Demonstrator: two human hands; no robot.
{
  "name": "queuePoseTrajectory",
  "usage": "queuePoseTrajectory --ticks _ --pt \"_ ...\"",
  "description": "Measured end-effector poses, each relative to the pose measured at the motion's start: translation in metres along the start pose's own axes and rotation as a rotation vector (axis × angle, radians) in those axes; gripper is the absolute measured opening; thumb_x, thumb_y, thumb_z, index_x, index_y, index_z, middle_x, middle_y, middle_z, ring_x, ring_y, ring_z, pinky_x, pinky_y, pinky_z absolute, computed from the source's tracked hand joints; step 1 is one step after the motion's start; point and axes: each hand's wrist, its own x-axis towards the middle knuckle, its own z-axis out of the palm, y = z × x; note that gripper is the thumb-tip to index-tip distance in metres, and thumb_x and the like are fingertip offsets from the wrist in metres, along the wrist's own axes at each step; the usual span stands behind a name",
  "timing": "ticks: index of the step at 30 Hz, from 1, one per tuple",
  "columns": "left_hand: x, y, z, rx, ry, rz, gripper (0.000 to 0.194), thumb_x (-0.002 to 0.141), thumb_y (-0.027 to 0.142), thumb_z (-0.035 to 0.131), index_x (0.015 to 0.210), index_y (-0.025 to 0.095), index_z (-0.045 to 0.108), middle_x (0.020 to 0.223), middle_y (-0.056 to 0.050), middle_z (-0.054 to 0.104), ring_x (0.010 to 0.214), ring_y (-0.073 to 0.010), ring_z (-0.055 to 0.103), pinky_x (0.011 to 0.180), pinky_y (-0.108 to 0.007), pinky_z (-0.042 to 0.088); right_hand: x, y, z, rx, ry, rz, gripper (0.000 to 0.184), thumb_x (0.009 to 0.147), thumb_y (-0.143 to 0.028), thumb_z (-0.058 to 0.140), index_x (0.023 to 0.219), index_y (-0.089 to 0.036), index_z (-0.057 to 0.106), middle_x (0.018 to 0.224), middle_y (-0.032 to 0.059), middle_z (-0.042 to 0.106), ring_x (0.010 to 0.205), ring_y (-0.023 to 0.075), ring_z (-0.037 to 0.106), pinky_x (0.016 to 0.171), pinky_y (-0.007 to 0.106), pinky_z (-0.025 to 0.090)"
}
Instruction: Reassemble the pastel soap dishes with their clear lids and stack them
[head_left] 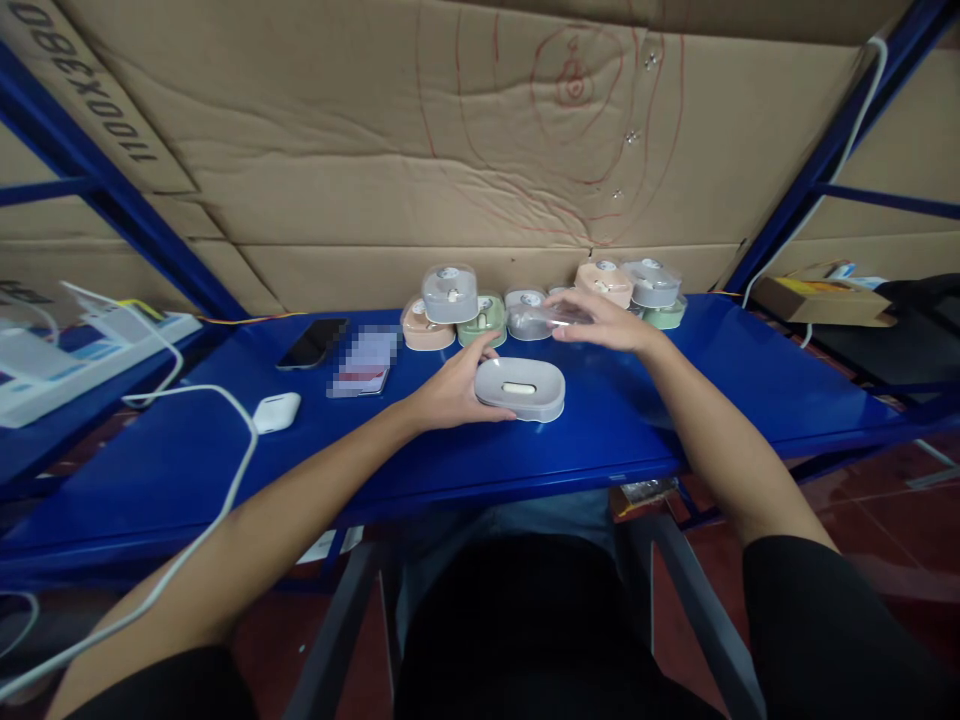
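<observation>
Head view, left hand (461,385) holding case (525,388) (grey), right hand (604,320) clear plastic (567,316)

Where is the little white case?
In the head view, the white case lies at left on the blue table, beside the white cable, nearer the front edge than the black phone.

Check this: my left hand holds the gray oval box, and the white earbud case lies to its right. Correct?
One slip: in the head view, the white earbud case lies to the left of the gray oval box. Your left hand does hold that box.
</observation>
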Motion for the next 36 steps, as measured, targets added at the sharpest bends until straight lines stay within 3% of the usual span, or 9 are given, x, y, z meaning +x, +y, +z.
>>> queuePoseTrajectory --ticks 2,5,8,15,29,36 --pt "-0.001 0.003 -0.002 0.034 -0.051 0.031 0.116 0.076 0.064 0.101 0.173 0.026 0.049 0.157 -0.019 0.063 0.149 -0.0445 0.062 0.130 -0.064 0.047 0.001 0.009 -0.004 -0.022 0.114 0.028 0.064 0.089 -0.068 0.081 0.136 -0.025 0.072 0.131 0.0097 0.079 0.125 0.0363 0.074 0.114 0.058 0.059" --pt "-0.001 0.007 -0.006 0.065 -0.177 0.098 0.074 0.087 0.060 0.095 0.153 0.033 0.075 0.175 -0.014 0.051 0.164 -0.0454 0.048 0.138 -0.065 0.038 0.003 0.020 -0.004 -0.036 0.226 0.063 0.069 0.087 -0.071 0.080 0.138 -0.024 0.071 0.128 0.0107 0.078 0.121 0.0365 0.074 0.111 0.058 0.060" --pt "-0.001 0.007 -0.006 0.069 -0.238 0.132 0.051 0.094 0.051 0.091 0.142 0.037 0.083 0.180 -0.009 0.049 0.168 -0.0431 0.044 0.140 -0.067 0.034 0.005 0.025 -0.002 -0.046 0.264 0.061 0.072 0.086 -0.072 0.080 0.138 -0.024 0.070 0.125 0.0100 0.077 0.120 0.0357 0.074 0.108 0.057 0.062" --pt "0.000 0.002 -0.002 0.069 -0.155 0.146 0.054 0.089 0.050 0.097 0.141 0.038 0.085 0.170 -0.010 0.057 0.159 -0.0416 0.054 0.137 -0.065 0.042 0.006 0.026 0.000 -0.082 0.266 0.020 0.070 0.087 -0.074 0.080 0.136 -0.026 0.070 0.123 0.0093 0.079 0.120 0.0366 0.074 0.110 0.058 0.061" --pt "-0.002 0.000 0.000 0.111 -0.132 0.192 0.042 0.100 0.051 0.087 0.140 0.037 0.086 0.169 -0.010 0.057 0.162 -0.0410 0.050 0.138 -0.067 0.039 0.007 0.021 0.004 -0.140 0.276 0.062 0.072 0.084 -0.074 0.080 0.134 -0.022 0.072 0.116 0.0103 0.079 0.116 0.0380 0.073 0.106 0.058 0.060" --pt "-0.002 -0.002 0.002 0.172 -0.060 0.206 0.042 0.104 0.054 0.079 0.137 0.029 0.087 0.168 -0.014 0.057 0.160 -0.0409 0.053 0.138 -0.064 0.041 0.008 0.024 0.001 -0.112 0.284 0.050 0.075 0.083 -0.075 0.079 0.135 -0.021 0.072 0.116 0.0098 0.078 0.117 0.0372 0.072 0.109 0.056 0.057"
